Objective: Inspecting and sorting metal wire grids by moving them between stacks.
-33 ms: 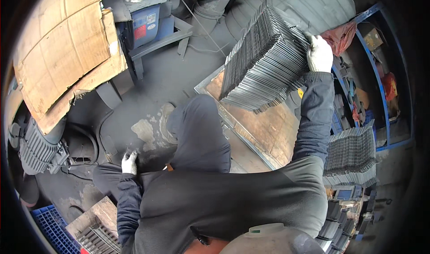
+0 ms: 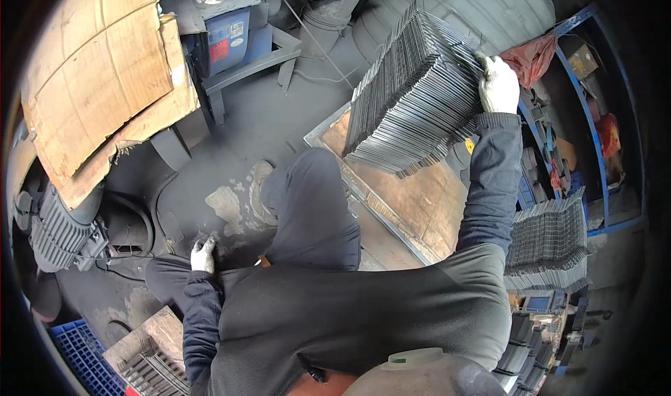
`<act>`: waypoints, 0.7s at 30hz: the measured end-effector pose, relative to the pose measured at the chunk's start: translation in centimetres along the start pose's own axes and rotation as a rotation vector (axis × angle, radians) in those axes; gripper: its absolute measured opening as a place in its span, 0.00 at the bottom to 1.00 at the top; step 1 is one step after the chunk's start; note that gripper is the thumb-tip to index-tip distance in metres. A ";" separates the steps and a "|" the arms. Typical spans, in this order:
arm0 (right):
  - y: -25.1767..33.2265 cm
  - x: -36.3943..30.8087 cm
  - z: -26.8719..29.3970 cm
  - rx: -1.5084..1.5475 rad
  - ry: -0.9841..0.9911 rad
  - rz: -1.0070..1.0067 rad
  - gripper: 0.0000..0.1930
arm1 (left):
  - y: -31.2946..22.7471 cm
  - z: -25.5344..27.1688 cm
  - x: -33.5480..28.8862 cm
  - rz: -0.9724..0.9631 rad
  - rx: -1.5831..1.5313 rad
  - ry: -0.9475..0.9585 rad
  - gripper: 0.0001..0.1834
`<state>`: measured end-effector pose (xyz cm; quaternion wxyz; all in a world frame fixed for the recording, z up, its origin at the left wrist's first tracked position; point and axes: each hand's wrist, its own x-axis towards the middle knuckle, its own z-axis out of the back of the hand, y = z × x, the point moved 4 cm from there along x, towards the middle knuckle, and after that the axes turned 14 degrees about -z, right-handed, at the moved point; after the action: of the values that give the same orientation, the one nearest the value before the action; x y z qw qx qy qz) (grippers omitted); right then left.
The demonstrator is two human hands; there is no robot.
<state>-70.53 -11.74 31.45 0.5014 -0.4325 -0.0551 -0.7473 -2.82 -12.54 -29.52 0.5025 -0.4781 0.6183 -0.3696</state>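
Observation:
My right hand (image 2: 499, 85), in a white glove, is at the right edge of a tall stack of thin dark ridged plates (image 2: 416, 95). Its fingers curl in over the edge of the plates, their tips partly hidden. The stack stands on the far part of a brown board-topped platform (image 2: 426, 204) and leans a little. My left hand (image 2: 203, 256), also gloved in white with dark smudges on the fingers, hangs beside my thigh at the left. Its fingers are slightly bent and apart, with nothing visible in them.
Cardboard sheets (image 2: 98, 74) cover something at the upper left, above a finned motor (image 2: 63, 232). A blue-framed rack (image 2: 583, 92) stands at the right, near another plate stack (image 2: 549, 246). A blue crate (image 2: 84, 357) lies at the lower left. A large grey ribbed drum (image 2: 454, 11) is at the back.

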 end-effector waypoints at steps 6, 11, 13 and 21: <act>-1.3 -0.1 -0.5 0.129 0.074 0.017 0.22 | -0.5 0.3 0.1 0.015 0.061 0.035 0.19; -1.6 -0.5 1.0 0.330 0.321 -0.149 0.23 | -1.0 -0.3 -0.4 0.015 0.073 -0.006 0.17; -1.7 -0.3 1.6 0.270 0.446 -0.190 0.26 | -1.1 -0.6 -0.2 0.012 0.044 0.042 0.18; 2.5 0.2 2.7 0.686 0.554 -0.060 0.28 | 0.2 0.5 0.4 0.030 0.021 0.010 0.19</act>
<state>-66.93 -11.71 32.38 0.5899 -0.0226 -0.1762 -0.7877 -2.37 -12.84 -29.96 0.5099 -0.4619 0.6238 -0.3709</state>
